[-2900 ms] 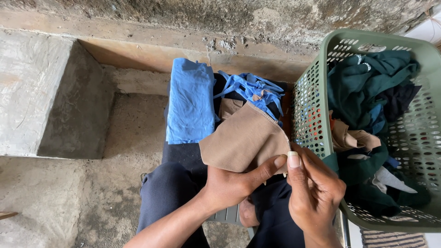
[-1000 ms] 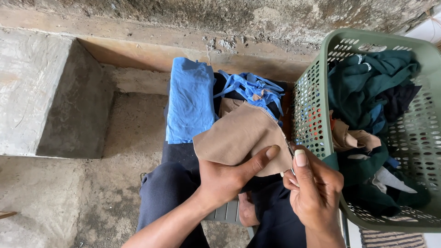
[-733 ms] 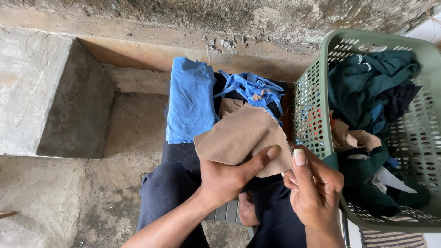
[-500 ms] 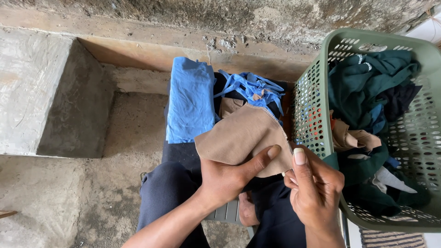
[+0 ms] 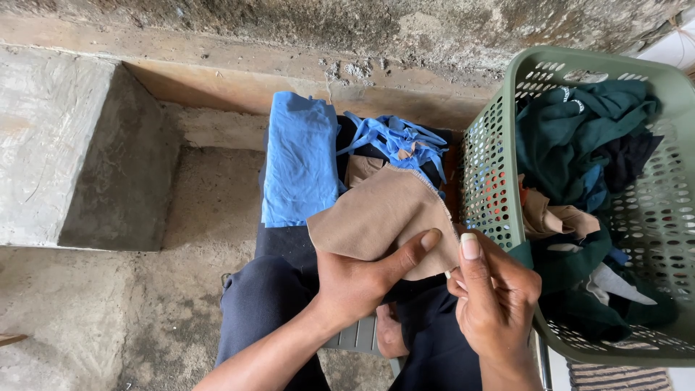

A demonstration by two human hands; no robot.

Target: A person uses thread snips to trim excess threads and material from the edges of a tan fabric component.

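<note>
My left hand [image 5: 355, 286] and right hand [image 5: 496, 300] each grip the tan cloth [image 5: 384, 217], held before my knees beside the green basket [image 5: 481, 166]. Since a moment ago its corner has lifted slightly; folding seems underway, blue garment [image 5: 300, 156] lying behind.

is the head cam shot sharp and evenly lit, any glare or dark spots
Head view: soft, even daylight, no glare; the tan cloth, left hand and right hand are sharp, stitching visible. Shadow darkens the inner side of the concrete block; the dark clothes in the green basket lose detail.
</note>
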